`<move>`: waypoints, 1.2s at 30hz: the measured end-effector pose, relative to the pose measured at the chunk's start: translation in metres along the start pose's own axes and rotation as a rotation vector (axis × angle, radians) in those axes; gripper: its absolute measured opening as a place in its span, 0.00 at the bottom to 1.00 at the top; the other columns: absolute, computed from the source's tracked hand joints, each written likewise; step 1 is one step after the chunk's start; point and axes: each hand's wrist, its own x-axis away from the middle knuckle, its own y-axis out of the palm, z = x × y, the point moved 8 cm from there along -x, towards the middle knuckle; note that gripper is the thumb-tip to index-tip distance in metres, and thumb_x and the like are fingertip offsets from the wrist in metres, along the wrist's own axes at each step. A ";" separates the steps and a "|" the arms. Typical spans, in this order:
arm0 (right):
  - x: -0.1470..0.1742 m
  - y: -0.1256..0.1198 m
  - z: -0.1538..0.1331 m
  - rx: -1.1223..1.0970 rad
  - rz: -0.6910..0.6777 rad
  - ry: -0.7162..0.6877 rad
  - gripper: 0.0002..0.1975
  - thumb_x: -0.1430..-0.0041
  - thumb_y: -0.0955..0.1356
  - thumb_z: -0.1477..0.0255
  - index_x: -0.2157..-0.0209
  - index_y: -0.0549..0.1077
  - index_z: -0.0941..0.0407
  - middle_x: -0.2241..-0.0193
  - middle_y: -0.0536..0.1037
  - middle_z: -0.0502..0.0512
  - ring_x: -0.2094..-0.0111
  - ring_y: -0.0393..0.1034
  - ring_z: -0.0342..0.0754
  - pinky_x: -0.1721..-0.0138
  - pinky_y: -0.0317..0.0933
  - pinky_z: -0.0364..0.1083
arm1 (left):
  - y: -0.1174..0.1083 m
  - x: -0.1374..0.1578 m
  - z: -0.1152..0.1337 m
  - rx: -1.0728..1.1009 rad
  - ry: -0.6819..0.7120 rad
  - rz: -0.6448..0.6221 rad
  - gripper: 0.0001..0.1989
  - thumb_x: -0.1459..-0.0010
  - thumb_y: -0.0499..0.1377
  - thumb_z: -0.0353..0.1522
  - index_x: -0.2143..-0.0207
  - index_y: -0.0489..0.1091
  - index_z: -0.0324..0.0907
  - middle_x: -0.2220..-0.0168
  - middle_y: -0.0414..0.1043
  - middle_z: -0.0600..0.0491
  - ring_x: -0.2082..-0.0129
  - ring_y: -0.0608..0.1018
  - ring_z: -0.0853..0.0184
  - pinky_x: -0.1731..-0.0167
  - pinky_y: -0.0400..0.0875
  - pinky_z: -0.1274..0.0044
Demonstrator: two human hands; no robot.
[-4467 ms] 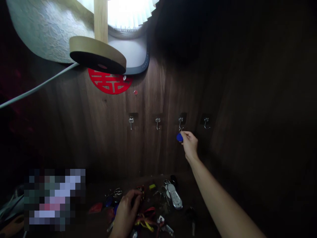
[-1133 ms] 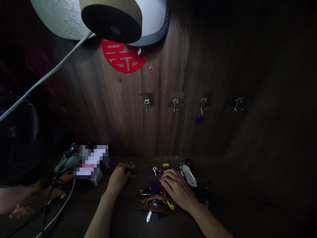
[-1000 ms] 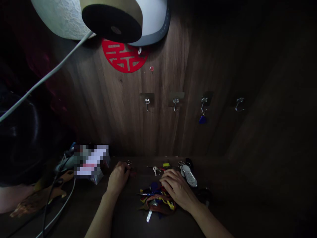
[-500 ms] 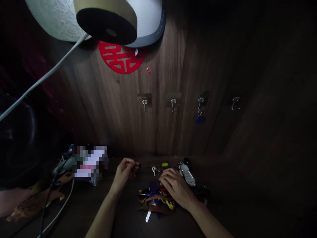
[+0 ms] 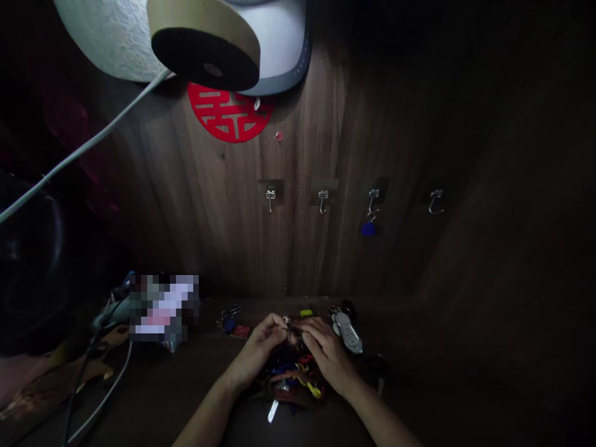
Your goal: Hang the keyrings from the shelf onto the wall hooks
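My left hand (image 5: 261, 346) and my right hand (image 5: 327, 349) meet above a tangled pile, with fingers closed. Between their fingertips is a small bunch of keys (image 5: 292, 336), dark and partly covered. Just below lies the pile of straps and cords (image 5: 302, 380) in red, blue, yellow and brown, with a silvery strip (image 5: 273, 411) sticking out. Left of my left hand rest a blue round tag (image 5: 228, 324) with metal rings and a red tag (image 5: 240, 331). Beyond my right hand are a small yellow-green piece (image 5: 306, 313) and a grey key fob (image 5: 348, 333).
Several metal hooks (image 5: 323, 200) line the wooden back wall; a blue tag (image 5: 369, 230) hangs from one. Caps (image 5: 284, 46) and a round lamp-like object (image 5: 205, 56) with a white cable (image 5: 93, 141) are overhead. A blurred-out box (image 5: 165, 310) and cables stand left.
My left hand has moved right, leaving the blue and red tags on the surface, and joins my right hand. The keys lying near my right hand are now between both hands' fingers.
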 end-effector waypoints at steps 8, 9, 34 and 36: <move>-0.003 -0.005 -0.004 -0.072 0.064 0.022 0.14 0.37 0.60 0.64 0.72 0.71 0.54 0.71 0.73 0.52 0.65 0.67 0.48 0.62 0.60 0.45 | -0.004 -0.002 -0.006 -0.031 -0.022 0.052 0.14 0.50 0.63 0.41 0.72 0.65 0.41 0.72 0.70 0.57 0.68 0.70 0.69 0.64 0.62 0.78; -0.004 -0.007 -0.004 -0.065 0.075 0.019 0.14 0.37 0.60 0.64 0.72 0.71 0.54 0.72 0.73 0.52 0.65 0.67 0.47 0.62 0.59 0.45 | -0.005 -0.002 -0.006 -0.038 -0.014 0.063 0.14 0.51 0.64 0.41 0.72 0.66 0.41 0.72 0.70 0.57 0.69 0.70 0.70 0.64 0.62 0.78; -0.017 -0.135 0.004 -0.083 0.521 0.184 0.16 0.46 0.65 0.58 0.71 0.76 0.56 0.79 0.74 0.50 0.75 0.69 0.44 0.73 0.62 0.40 | -0.024 -0.008 -0.022 -0.183 -0.102 0.112 0.17 0.55 0.65 0.44 0.68 0.70 0.41 0.70 0.72 0.56 0.71 0.71 0.69 0.67 0.62 0.78; -0.021 -0.152 0.005 -0.065 0.543 0.183 0.16 0.46 0.65 0.58 0.71 0.76 0.56 0.78 0.74 0.51 0.74 0.69 0.45 0.72 0.62 0.41 | -0.025 -0.009 -0.023 -0.186 -0.107 0.108 0.18 0.56 0.65 0.45 0.68 0.71 0.41 0.70 0.72 0.56 0.70 0.71 0.69 0.66 0.63 0.77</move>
